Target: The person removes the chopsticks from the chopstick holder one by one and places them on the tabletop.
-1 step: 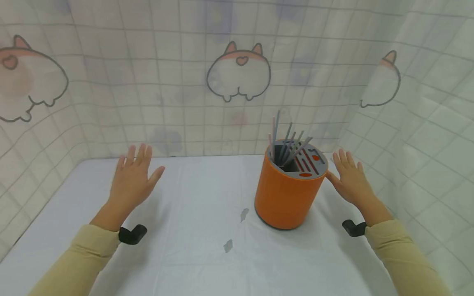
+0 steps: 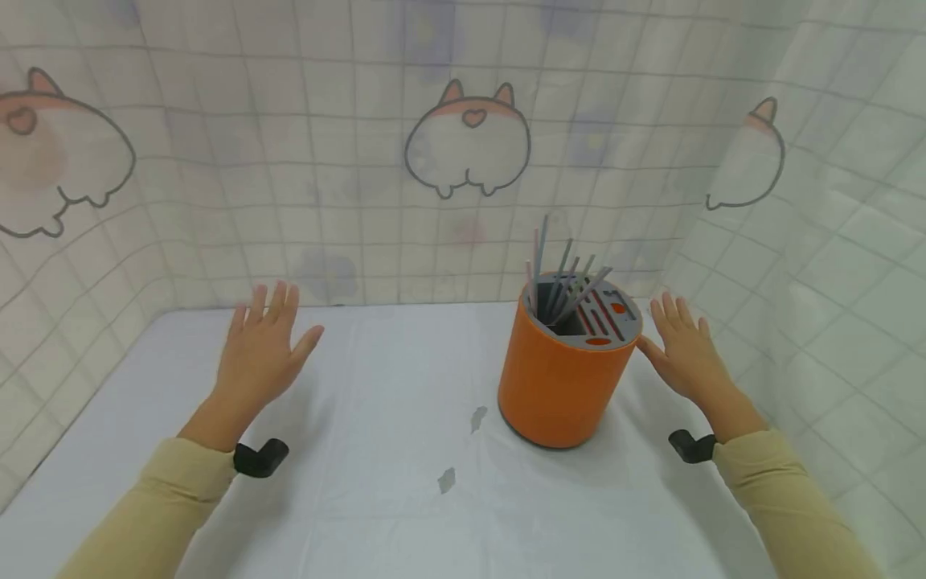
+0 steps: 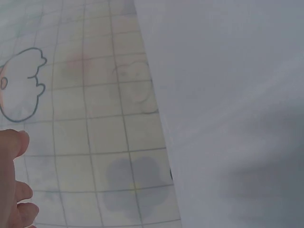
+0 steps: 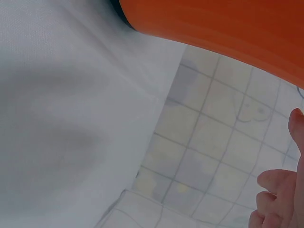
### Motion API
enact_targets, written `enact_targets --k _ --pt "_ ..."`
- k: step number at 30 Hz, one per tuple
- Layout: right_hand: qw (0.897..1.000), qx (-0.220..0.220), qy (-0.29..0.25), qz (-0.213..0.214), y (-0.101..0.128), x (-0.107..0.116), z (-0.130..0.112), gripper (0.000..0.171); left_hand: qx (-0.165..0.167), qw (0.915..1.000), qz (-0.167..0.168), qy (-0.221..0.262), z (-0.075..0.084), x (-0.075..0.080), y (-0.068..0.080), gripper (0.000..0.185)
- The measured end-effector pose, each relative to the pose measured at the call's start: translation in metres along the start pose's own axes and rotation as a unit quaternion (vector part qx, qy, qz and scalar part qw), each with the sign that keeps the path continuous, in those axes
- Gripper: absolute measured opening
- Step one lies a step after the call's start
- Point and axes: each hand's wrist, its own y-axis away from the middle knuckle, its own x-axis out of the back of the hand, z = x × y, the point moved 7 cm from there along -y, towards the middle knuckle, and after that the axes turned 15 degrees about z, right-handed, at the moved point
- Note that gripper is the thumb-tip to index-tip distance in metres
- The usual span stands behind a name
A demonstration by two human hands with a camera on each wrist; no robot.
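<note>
An orange cylindrical holder [image 2: 560, 394] with a grey slotted top [image 2: 615, 322] stands on the white table, right of the middle. Several thin, pale sticks [image 2: 571, 297] lean out of its larger opening. My right hand [image 2: 687, 354] is spread just right of the holder, its thumb tip at the rim in the head view. In the right wrist view, the holder's orange side [image 4: 228, 28] fills the upper right, above the fingers [image 4: 278, 183]. My left hand [image 2: 256, 354] hovers over the table's left part, fingers straight and thumb out, holding nothing.
Two small grey patches [image 2: 447, 480] mark the white table [image 2: 376, 418] in front of the holder. A gridded curtain [image 2: 362, 201] with cartoon animal prints closes off the back and both sides. Each wrist wears a black strap-like device [image 2: 260, 458] by a beige sleeve [image 2: 145, 507].
</note>
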Motion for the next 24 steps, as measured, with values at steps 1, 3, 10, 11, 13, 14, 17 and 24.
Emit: enact_targets --k 1,3,10,11,13,14,17,24 --pt "1.000 0.000 -0.001 -0.001 0.000 0.000 0.000 0.085 0.000 1.0000 0.000 0.002 0.000 0.000 0.000 0.074" --pt "1.000 -0.001 -0.003 0.003 -0.001 0.001 0.000 0.085 0.000 1.0000 0.001 0.004 0.000 0.000 -0.001 0.074" --pt "1.000 0.000 -0.017 0.025 -0.001 0.011 0.003 0.084 -0.007 0.9998 0.007 0.019 0.008 0.001 -0.003 0.074" --pt "0.999 -0.001 -0.024 0.026 -0.001 0.012 0.002 0.083 -0.009 0.9997 0.008 0.020 0.010 0.001 -0.003 0.074" --pt "0.999 0.000 -0.034 0.026 -0.002 0.015 0.001 0.081 -0.011 0.9997 0.008 0.021 0.012 0.002 -0.004 0.074" --pt "0.999 0.001 -0.040 0.025 -0.002 0.016 -0.001 0.081 -0.012 0.9997 0.008 0.021 0.013 0.002 -0.004 0.074" --pt "0.998 0.000 -0.053 0.020 -0.003 0.020 -0.006 0.081 -0.011 0.9997 0.003 0.024 0.014 0.003 -0.005 0.075" --pt "0.996 0.001 -0.084 0.015 -0.003 0.035 -0.022 0.078 -0.017 0.9996 0.003 0.023 0.020 0.006 -0.007 0.075"
